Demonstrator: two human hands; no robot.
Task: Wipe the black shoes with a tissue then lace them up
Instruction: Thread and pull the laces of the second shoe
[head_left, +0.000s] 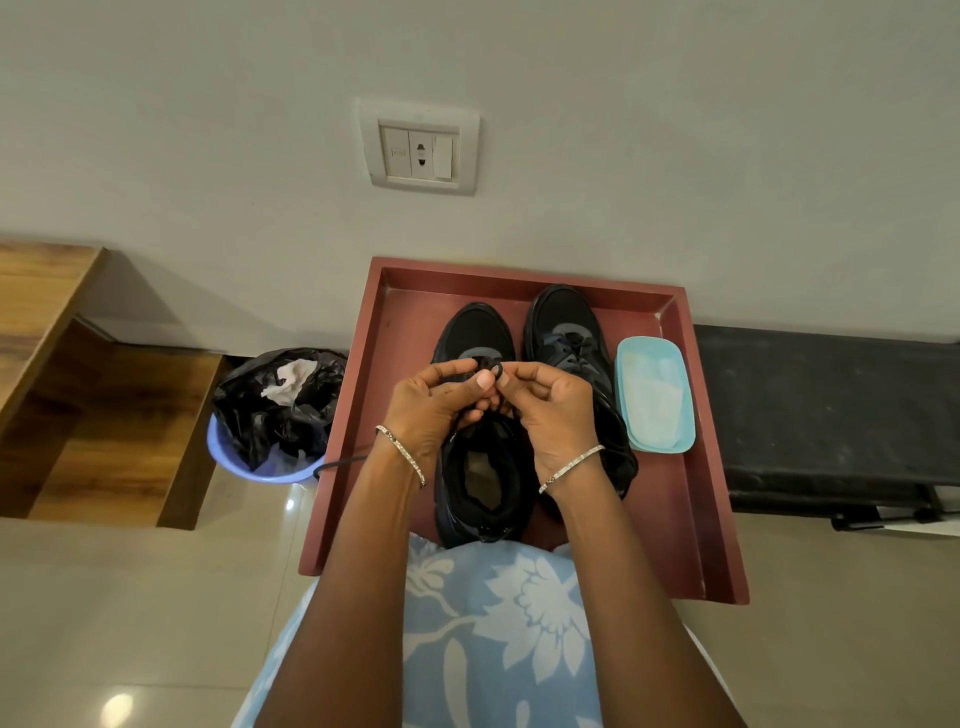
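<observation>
**Lacing in progress on left shoe; both hands on lace**

Carrier: a red tray (347, 457) with a raised rim stood on the floor, its far edge against the wall.

Task items: two black shoes lay side by side in the tray, toes toward the far edge. The left shoe (475, 332) sat about mid-tray, its heel near the near edge and its opening facing up. The right shoe (563, 317) lay just beside it, with its toe close to the far edge and laces crossing its tongue.

Hands: the left hand (431, 410) and right hand (558, 410) met over the left shoe's tongue. Each pinched the black lace (500, 369) between thumb and fingertips, with a small loop showing between the two thumbs. The other fingers were curled. A loose run of the lace trailed across the tray's left edge. Each wrist bore a thin bangle.

Containers:
- A light blue tub (675, 431), uncovered, stood near the tray's right edge, just beside the right shoe. It held pale folded sheets (652, 395).
- A violet bin (228, 457) stood on the floor off the tray's left edge. It was lined with a black bag (270, 421), and a crumpled white tissue (291, 383) lay on top.
</observation>
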